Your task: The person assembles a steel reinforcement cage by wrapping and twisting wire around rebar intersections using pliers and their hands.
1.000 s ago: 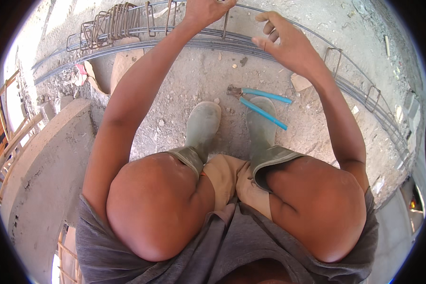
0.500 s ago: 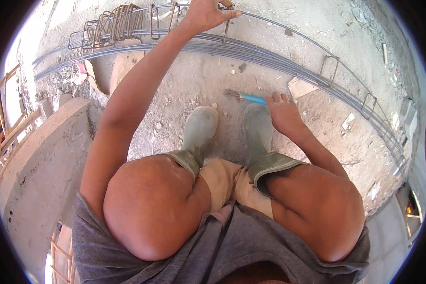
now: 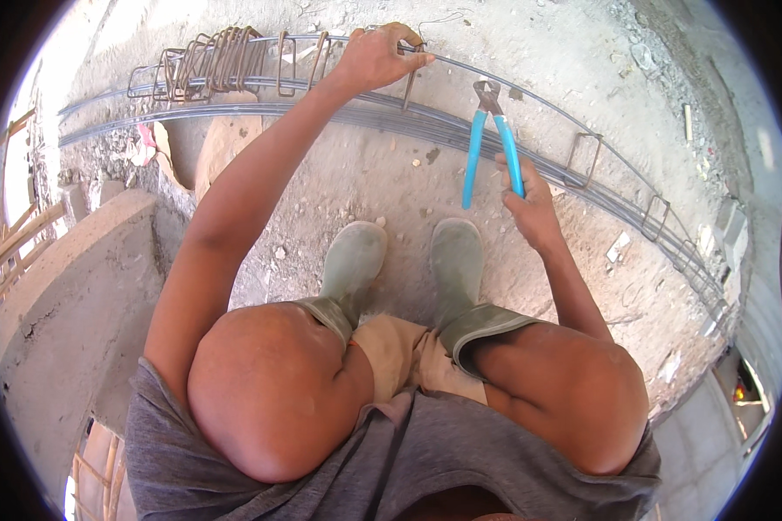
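Observation:
My left hand (image 3: 375, 61) reaches over to the far side, its thumb and fingers closed on a square steel stirrup (image 3: 409, 89) where it meets the upper long rebar (image 3: 517, 85). A thin tie wire (image 3: 444, 19) sticks out just beyond these fingertips. To the right, my right hand (image 3: 533, 207) grips one blue handle of a pair of end-cutting pincers (image 3: 510, 158). The pincers' handles are spread and the dark metal head points away from me, above the lower bundle of bars. Their second handle hangs free of my fingers.
Several bunched stirrups (image 3: 222, 61) hang on the bars at the left. Two more stirrups (image 3: 585, 161) sit farther right. My rubber boots (image 3: 356, 253) stand on dusty, rubble-strewn ground. A concrete block wall (image 3: 78, 286) rises at left, beside cardboard (image 3: 226, 143).
My right hand has lifted the pincers from beside the boots and moved them forward, turning the head away from me and spreading the handles. My left hand stays at the stirrup.

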Action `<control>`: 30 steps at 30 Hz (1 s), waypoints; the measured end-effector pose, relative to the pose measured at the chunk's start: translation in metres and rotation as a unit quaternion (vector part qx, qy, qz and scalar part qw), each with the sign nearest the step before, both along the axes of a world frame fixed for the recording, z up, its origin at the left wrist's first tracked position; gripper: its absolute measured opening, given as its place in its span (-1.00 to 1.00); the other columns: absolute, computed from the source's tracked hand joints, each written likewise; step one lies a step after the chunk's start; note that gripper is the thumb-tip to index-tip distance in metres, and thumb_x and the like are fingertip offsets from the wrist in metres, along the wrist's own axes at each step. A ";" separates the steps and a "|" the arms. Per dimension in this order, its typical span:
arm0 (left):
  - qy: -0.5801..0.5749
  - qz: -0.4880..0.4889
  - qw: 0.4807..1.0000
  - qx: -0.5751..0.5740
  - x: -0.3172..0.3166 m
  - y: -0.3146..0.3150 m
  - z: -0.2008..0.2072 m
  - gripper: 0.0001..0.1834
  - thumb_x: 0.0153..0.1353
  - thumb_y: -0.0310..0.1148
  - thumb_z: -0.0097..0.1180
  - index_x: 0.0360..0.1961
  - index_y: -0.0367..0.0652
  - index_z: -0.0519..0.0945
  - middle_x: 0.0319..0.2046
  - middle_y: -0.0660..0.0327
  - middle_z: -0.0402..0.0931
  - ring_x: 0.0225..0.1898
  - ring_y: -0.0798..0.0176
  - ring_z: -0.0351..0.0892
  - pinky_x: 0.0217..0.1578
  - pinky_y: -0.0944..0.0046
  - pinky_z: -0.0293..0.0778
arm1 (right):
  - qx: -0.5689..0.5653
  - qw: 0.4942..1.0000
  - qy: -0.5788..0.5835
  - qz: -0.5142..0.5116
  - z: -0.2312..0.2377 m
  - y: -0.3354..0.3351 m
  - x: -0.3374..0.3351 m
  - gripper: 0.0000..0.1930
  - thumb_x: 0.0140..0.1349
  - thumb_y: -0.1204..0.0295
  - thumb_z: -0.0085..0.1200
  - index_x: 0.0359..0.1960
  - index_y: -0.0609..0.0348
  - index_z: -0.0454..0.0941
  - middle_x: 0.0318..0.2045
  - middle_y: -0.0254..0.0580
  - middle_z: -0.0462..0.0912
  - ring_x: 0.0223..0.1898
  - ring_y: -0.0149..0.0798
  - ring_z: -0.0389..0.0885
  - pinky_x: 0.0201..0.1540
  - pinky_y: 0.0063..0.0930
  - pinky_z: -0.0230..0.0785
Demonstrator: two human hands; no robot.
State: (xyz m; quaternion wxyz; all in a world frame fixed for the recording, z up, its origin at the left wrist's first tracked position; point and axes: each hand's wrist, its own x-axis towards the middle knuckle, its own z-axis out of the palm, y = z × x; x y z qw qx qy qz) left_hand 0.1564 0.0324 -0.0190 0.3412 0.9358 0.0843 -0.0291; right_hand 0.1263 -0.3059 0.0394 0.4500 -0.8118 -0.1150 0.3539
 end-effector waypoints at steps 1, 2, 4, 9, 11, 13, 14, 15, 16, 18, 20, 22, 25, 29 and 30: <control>0.000 0.002 1.000 -0.001 0.000 0.001 0.000 -0.40 0.08 0.25 0.24 -0.14 -0.06 0.67 -0.24 0.11 0.69 -0.18 0.10 0.72 -0.11 0.13 0.60 | 0.014 1.000 -0.006 -0.007 -0.008 0.011 -0.006 -0.56 0.12 0.55 0.01 0.09 0.23 0.41 -0.18 -0.15 0.50 -0.21 -0.30 0.47 -0.09 -0.41 0.36; -0.002 0.002 1.000 -0.005 0.000 0.001 0.001 -0.40 0.08 0.25 0.24 -0.15 -0.07 0.67 -0.24 0.12 0.69 -0.18 0.10 0.72 -0.11 0.13 0.60 | 0.024 1.000 -0.013 -0.015 -0.012 0.020 -0.013 -0.57 0.15 0.49 0.05 0.10 0.24 0.40 -0.25 -0.18 0.48 -0.24 -0.27 0.47 -0.10 -0.38 0.37; -0.009 -0.003 1.000 -0.014 0.002 -0.003 0.001 -0.41 0.09 0.24 0.24 -0.15 -0.07 0.67 -0.23 0.12 0.69 -0.19 0.11 0.72 -0.11 0.13 0.60 | -0.040 0.999 -0.008 -0.001 -0.016 0.035 -0.024 -0.69 0.20 0.45 0.09 -0.04 0.24 0.41 -0.24 -0.21 0.53 -0.24 -0.28 0.49 -0.10 -0.38 0.37; -0.015 -0.015 1.000 0.021 -0.001 -0.001 0.004 -0.43 0.08 0.22 0.25 -0.17 -0.06 0.68 -0.20 0.12 0.68 -0.24 0.13 0.71 -0.11 0.14 0.57 | 0.048 0.991 0.123 -0.032 -0.012 0.052 -0.031 -0.85 0.23 0.48 0.06 -0.22 0.20 0.39 -0.21 -0.19 0.59 -0.20 -0.30 0.55 -0.09 -0.35 0.38; -0.001 -0.017 1.000 0.020 -0.001 -0.001 0.007 -0.42 0.07 0.21 0.26 -0.10 -0.04 0.65 -0.16 0.15 0.68 -0.21 0.13 0.70 -0.04 0.13 0.52 | 0.029 0.995 0.091 -0.003 0.008 0.052 -0.011 -0.90 0.23 0.50 0.05 -0.28 0.21 0.42 -0.22 -0.15 0.61 -0.19 -0.25 0.58 -0.09 -0.33 0.39; 0.001 -0.013 1.000 0.018 -0.005 0.004 0.009 -0.39 0.07 0.20 0.26 -0.02 -0.02 0.61 -0.12 0.20 0.67 -0.17 0.13 0.68 0.03 0.12 0.47 | -0.077 0.993 -0.036 0.077 0.037 0.056 0.032 -0.95 0.19 0.55 0.02 -0.32 0.23 0.48 -0.22 -0.06 0.63 -0.17 -0.13 0.60 -0.07 -0.27 0.39; -0.007 -0.010 1.000 0.012 -0.008 0.007 0.011 -0.37 0.07 0.19 0.26 0.04 -0.01 0.57 -0.10 0.23 0.66 -0.14 0.12 0.67 0.07 0.11 0.44 | -0.157 0.974 -0.116 0.115 0.051 0.061 0.058 -0.92 0.15 0.59 -0.01 -0.34 0.23 0.52 -0.21 -0.02 0.63 -0.16 -0.05 0.60 -0.05 -0.22 0.39; -0.017 -0.015 1.000 0.002 -0.006 0.005 0.012 -0.34 0.07 0.19 0.26 0.09 0.00 0.54 -0.07 0.26 0.66 -0.11 0.12 0.66 0.12 0.10 0.40 | -0.150 0.944 -0.237 0.175 0.056 0.054 0.089 -0.85 0.10 0.63 -0.03 -0.31 0.23 0.55 -0.19 0.00 0.62 -0.13 -0.01 0.58 -0.04 -0.18 0.38; -0.020 -0.019 1.000 -0.004 -0.003 0.004 0.012 -0.31 0.06 0.19 0.27 0.12 0.00 0.51 -0.05 0.26 0.64 -0.09 0.11 0.65 0.13 0.09 0.39 | -0.141 0.896 -0.352 0.231 0.058 0.047 0.121 -0.79 0.06 0.67 -0.05 -0.29 0.22 0.59 -0.18 0.02 0.61 -0.11 0.04 0.57 -0.02 -0.13 0.37; -0.009 -0.028 0.999 -0.013 0.001 0.000 0.013 -0.27 0.05 0.18 0.28 0.17 0.00 0.45 0.00 0.26 0.62 -0.05 0.09 0.63 0.15 0.07 0.38 | -0.237 0.757 -0.516 0.325 0.065 0.048 0.170 -0.74 0.07 0.69 -0.02 -0.23 0.18 0.63 -0.01 -0.17 0.57 0.06 -0.10 0.48 0.06 -0.16 0.30; 0.015 -0.034 0.999 -0.014 0.002 0.001 0.016 -0.22 0.04 0.17 0.29 0.22 0.00 0.39 0.04 0.27 0.59 0.00 0.07 0.60 0.17 0.06 0.37 | -0.327 0.620 -0.587 0.405 0.062 0.064 0.207 -0.75 0.23 0.52 -0.05 -0.11 0.15 0.61 0.16 -0.22 0.48 0.23 -0.17 0.38 0.22 -0.04 0.21; 0.040 -0.040 0.998 -0.018 0.002 0.002 0.018 -0.16 0.03 0.16 0.30 0.27 0.00 0.33 0.08 0.27 0.56 0.04 0.04 0.58 0.19 0.04 0.35 | -0.335 0.535 -0.644 0.432 0.050 0.084 0.225 -0.73 0.27 0.49 -0.08 -0.05 0.13 0.60 0.20 -0.22 0.46 0.29 -0.19 0.34 0.29 0.01 0.14; 0.068 -0.045 0.996 -0.029 0.005 0.005 0.021 -0.07 0.01 0.15 0.31 0.34 0.01 0.24 0.15 0.28 0.52 0.10 0.01 0.54 0.22 0.01 0.33 | -0.362 0.511 -0.631 0.457 0.032 0.105 0.233 -0.64 0.32 0.47 -0.13 0.13 0.08 0.51 0.34 -0.30 0.32 0.42 -0.23 0.14 0.41 0.09 -0.04; 0.081 -0.045 0.995 -0.041 0.007 0.009 0.021 0.01 0.00 0.13 0.33 0.40 -0.01 0.15 0.21 0.26 0.47 0.18 -0.04 0.48 0.26 0.00 0.31 | -0.334 0.550 -0.621 0.448 0.013 0.125 0.222 -0.55 0.34 0.48 -0.16 0.28 0.00 0.38 0.45 -0.45 0.10 0.49 -0.28 -0.05 0.46 0.14 -0.17; 0.082 -0.045 0.995 -0.043 0.007 0.010 0.020 0.02 -0.01 0.13 0.34 0.41 -0.02 0.14 0.23 0.25 0.46 0.20 -0.05 0.46 0.27 0.01 0.31 | -0.321 0.553 -0.626 0.446 0.011 0.129 0.219 -0.54 0.34 0.48 -0.15 0.29 -0.02 0.37 0.46 -0.46 0.08 0.49 -0.28 -0.05 0.46 0.15 -0.17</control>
